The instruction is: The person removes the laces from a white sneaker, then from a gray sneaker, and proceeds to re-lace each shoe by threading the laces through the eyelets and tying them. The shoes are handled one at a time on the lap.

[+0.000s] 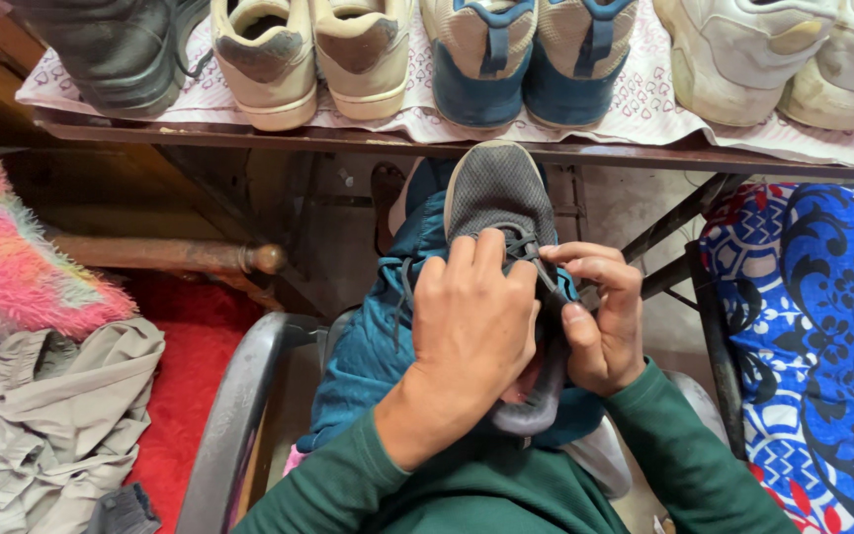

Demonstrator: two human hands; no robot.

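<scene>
Left hand (471, 331) clasping grey mesh sneaker (498, 193), toe pointing away; right hand (600, 321) pinching dark lace (536, 259) beside it.

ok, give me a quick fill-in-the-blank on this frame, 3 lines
1. Both hands work the ____ of the grey shoe.
2. The left hand lies on ____ of that shoe.
3. The pair with blue heels stands on the ____ above.

Missing: lace; top; shelf

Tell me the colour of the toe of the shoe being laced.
Grey mesh: the shoe's toe, beyond the left hand and right hand, shows best in the head view.
</scene>
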